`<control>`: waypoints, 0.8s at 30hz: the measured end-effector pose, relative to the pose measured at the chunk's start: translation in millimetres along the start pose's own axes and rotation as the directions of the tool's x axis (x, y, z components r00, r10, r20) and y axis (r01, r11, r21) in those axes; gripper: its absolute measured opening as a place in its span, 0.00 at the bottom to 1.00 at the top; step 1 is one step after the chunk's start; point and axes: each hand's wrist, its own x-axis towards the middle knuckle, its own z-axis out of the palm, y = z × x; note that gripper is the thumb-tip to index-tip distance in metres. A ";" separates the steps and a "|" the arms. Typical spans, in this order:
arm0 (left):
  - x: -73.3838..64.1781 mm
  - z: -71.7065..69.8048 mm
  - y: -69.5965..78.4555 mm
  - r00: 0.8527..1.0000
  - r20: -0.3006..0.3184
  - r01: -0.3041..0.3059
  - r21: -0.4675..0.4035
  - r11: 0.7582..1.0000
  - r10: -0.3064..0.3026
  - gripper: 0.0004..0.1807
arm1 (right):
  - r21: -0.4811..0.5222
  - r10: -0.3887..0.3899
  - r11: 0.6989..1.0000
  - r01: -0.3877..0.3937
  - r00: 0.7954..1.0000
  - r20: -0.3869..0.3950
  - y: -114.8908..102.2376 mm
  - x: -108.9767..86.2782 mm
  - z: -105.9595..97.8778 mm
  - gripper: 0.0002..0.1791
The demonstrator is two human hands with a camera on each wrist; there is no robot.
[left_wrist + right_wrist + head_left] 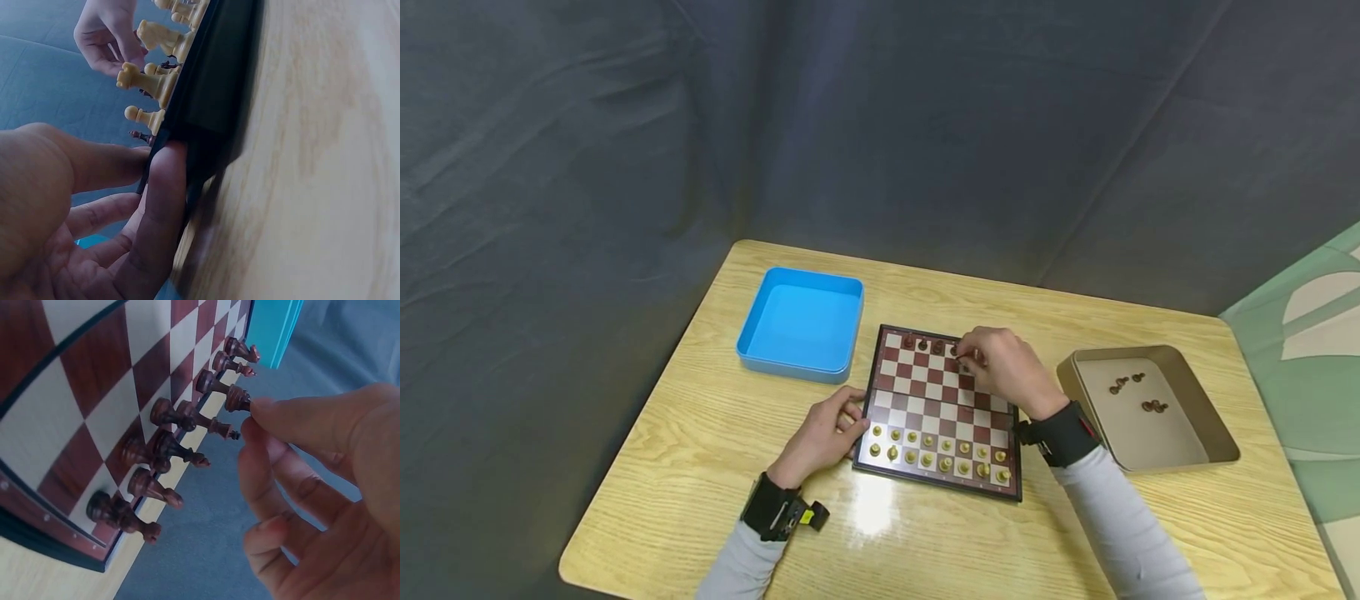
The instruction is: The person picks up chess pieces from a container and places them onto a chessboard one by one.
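Pinching a glossy brown chessman (238,399) are right fingers (256,472); left fingers (161,200) grip the checkered board (927,405).

Looks like a recording lab here: dark cloth (925,150) hangs beyond the wooden table (655,483), green patterned sheet (1318,333) at right, cameras (772,507) strapped on both wrists!

A lane runs between the yellow pieces (928,441) and dark pieces (938,347); the right arm (1101,492) obstructs 1 end.

Apparently pawns (1147,406) in tray (1138,442), right of chessboard (935,401)
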 end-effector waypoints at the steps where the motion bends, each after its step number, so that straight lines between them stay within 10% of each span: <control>1: 0.3 0.0 -0.2 1.000 -0.001 -0.002 -0.001 1.000 0.002 0.21 | -0.001 0.004 1.000 -0.004 1.000 0.002 -0.1 0.7 0.9 0.07; 24: 1.3 0.7 0.5 1.000 -0.005 0.011 0.015 1.000 -0.011 0.21 | -0.012 0.004 1.000 -0.004 1.000 -0.002 2.4 7.8 13.3 0.06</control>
